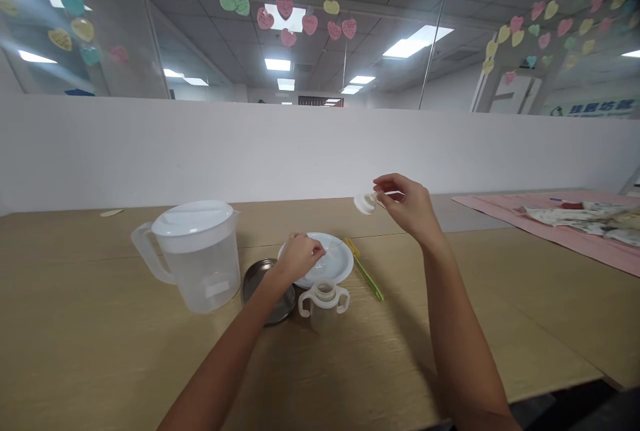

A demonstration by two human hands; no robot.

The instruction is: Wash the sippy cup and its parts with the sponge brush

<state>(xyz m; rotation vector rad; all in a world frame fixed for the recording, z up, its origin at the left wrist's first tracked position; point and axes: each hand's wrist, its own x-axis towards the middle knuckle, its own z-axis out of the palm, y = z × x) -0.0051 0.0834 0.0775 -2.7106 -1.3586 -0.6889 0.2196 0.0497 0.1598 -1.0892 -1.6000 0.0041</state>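
My right hand [404, 203] is raised above the table, its fingers pinched on a baby bottle nipple with a white collar [365, 203]. Over a white plate [343, 270] hovers my left hand [301, 256], fingers drawn together; whatever they pinch, if anything, is too small to make out. Something clear lies in the plate. Just in front of the plate stands an open baby bottle [325, 304] with two white side handles. A round metal bowl [257, 278] is partly covered by my left forearm. Right of the plate lies a green-handled brush [369, 278] with a yellow head.
A clear plastic pitcher [200, 264] with a white lid stands at the left. Far right, a pink cloth [500, 208] bears folded fabric [575, 218]. A white partition [280, 151] with glass above closes off the table's back.
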